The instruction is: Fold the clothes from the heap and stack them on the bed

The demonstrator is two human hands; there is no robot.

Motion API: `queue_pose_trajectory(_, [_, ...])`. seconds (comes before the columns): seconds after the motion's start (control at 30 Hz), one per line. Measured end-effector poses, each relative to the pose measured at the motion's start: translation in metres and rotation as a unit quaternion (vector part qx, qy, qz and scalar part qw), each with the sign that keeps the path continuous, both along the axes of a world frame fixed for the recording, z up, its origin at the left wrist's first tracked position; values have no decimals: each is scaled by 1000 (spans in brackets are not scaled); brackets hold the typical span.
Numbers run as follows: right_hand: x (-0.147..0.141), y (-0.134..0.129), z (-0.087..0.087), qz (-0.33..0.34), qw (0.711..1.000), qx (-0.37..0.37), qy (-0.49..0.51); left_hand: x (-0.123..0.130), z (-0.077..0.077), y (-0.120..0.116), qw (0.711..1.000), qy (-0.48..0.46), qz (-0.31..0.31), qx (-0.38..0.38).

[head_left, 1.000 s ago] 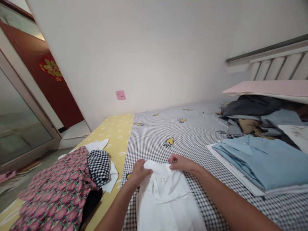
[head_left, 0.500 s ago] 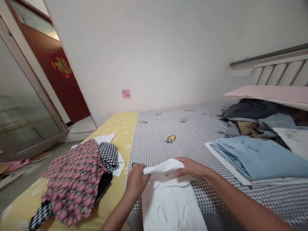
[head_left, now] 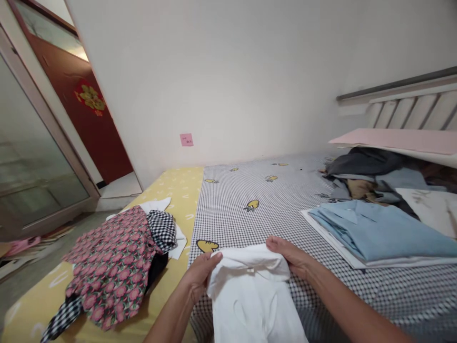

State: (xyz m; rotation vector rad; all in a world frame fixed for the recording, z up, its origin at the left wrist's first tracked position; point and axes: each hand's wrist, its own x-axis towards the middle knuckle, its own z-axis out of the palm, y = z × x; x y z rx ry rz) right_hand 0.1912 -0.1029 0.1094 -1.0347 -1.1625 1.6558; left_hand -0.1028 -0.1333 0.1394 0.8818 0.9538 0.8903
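Note:
A white folded garment [head_left: 255, 302] lies at the bottom middle on the checked bed sheet [head_left: 235, 219], its collar at the far end. My left hand [head_left: 203, 272] grips the left side of the collar, thumb on top. On the right side, my right hand [head_left: 290, 255] holds the collar's edge with the thumb above and the fingers behind, partly hidden. A small pale label shows inside the collar between my hands.
Pink floral clothing [head_left: 114, 262] lies heaped on the yellow sheet [head_left: 178, 190] at left. Folded blue shirts [head_left: 378, 228] rest on white cloth at right. Behind them are dark clothes [head_left: 367, 162] under a pink board [head_left: 400, 139], near a white headboard [head_left: 414, 112].
The collar has been opened out wider and lies lower. My left hand has moved slightly down and left, and my right hand slightly right, both still on it.

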Motion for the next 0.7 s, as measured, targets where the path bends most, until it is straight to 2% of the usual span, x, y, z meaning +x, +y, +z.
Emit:
queue_pose_trajectory(0.17, [1,14,-29,-70,984,32,-162,0,-18,-3,999,21,35,-33])
queue_pose_trajectory(0.3, [7,18,-43,-110,964,53,-238,0,-36,-1,991,74,104,-40])
queue_pose_trajectory(0.37, [13,15,-43,-149,946,100,-269,-2,-42,-1,987,89,127,-44])
queue_pose_trajectory(0.43, [22,7,-41,-180,918,197,-294,-4,-44,-1,986,84,133,-51])
queue_pose_trajectory(0.47, [27,1,-40,-172,900,255,-308,-4,-44,-1,986,76,137,-56])
queue_pose_trajectory(0.53, [35,-11,-37,-99,865,343,-351,-4,-42,-2,985,51,148,-69])
queue_pose_trajectory(0.6, [37,-22,-36,-6,821,390,-417,-1,-39,-2,983,24,159,-85])
queue_pose_trajectory(0.63, [37,-26,-37,19,798,404,-448,0,-36,-3,982,16,164,-92])
queue_pose_trajectory(0.7, [32,-28,-40,12,769,424,-479,1,-32,-3,979,21,178,-99])
